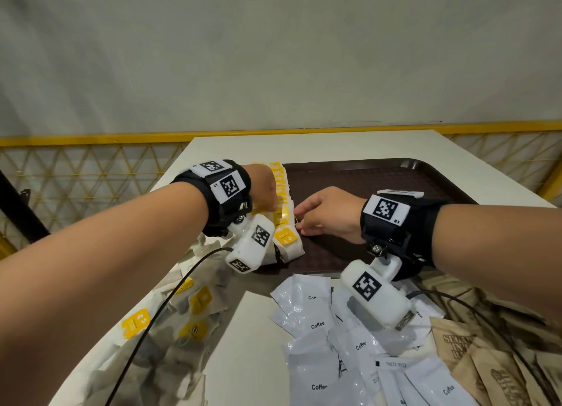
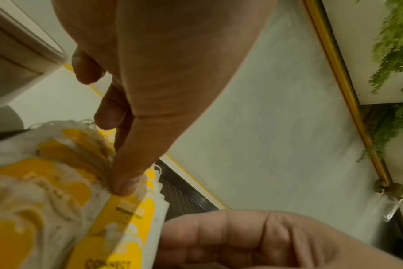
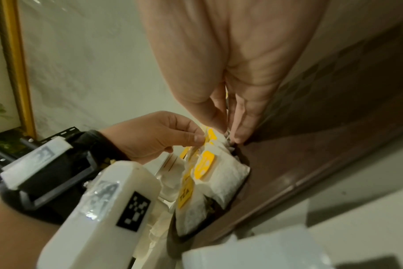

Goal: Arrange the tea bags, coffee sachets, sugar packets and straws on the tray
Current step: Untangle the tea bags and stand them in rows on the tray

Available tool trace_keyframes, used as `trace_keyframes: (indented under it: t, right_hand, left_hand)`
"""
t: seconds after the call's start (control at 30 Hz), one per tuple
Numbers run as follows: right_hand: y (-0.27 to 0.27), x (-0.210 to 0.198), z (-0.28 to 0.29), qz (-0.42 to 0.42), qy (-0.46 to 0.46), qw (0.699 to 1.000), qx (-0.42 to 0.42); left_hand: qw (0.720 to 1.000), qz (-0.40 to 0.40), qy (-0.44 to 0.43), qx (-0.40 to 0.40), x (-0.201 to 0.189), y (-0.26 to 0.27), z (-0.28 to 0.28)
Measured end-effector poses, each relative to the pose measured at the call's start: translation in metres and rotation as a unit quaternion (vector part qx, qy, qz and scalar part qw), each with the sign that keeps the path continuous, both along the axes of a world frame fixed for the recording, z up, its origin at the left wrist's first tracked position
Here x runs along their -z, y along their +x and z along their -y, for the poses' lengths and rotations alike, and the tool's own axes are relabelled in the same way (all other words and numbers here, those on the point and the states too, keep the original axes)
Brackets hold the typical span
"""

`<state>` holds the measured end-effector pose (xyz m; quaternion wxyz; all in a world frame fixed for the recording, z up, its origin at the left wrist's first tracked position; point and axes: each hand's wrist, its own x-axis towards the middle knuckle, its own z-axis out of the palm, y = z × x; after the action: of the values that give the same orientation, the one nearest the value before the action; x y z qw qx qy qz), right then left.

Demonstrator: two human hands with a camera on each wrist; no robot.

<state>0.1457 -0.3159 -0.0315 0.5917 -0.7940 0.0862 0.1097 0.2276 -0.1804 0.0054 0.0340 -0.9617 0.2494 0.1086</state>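
A row of white tea bags [image 1: 284,223] with yellow tags stands packed along the left edge of the dark brown tray [image 1: 380,177]. My left hand [image 1: 270,200] reaches down onto the row. In the right wrist view my left hand [image 3: 197,141] pinches a yellow tag of one tea bag [image 3: 208,135]. My right hand [image 1: 304,223] lies on the tray with straight fingers against the right side of the row. Its fingertips [image 3: 238,138] touch the edges of the tea bags [image 3: 225,172]. No straws are in view.
Loose tea bags [image 1: 182,314] are heaped on the white table at the near left. White coffee sachets [image 1: 319,345] lie in front of the tray, and brown sugar packets [image 1: 486,360] lie at the near right. A yellow mesh fence [image 1: 91,168] stands behind the table.
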Motion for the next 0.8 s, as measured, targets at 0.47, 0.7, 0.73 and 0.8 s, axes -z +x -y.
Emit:
trace_keyframes:
  t: [0.47, 0.7, 0.73, 0.8]
  right_hand:
    - [-0.001, -0.003, 0.001, 0.008, 0.004, 1.0, 0.015]
    - [-0.006, -0.004, 0.001, -0.005, -0.028, 0.999, -0.034]
    - [-0.005, -0.004, -0.001, -0.006, -0.035, 0.999, -0.037]
    - [-0.003, -0.004, -0.005, -0.007, -0.047, 0.998, -0.039]
  left_hand:
    - [0.997, 0.01, -0.082, -0.007, 0.0, 0.011, -0.005]
    - [0.997, -0.025, -0.071, 0.02, -0.01, 0.003, -0.01]
    - [0.997, -0.027, -0.063, 0.023, -0.01, 0.002, -0.01]
    - [0.997, -0.033, -0.058, 0.026, -0.009, 0.0, -0.009]
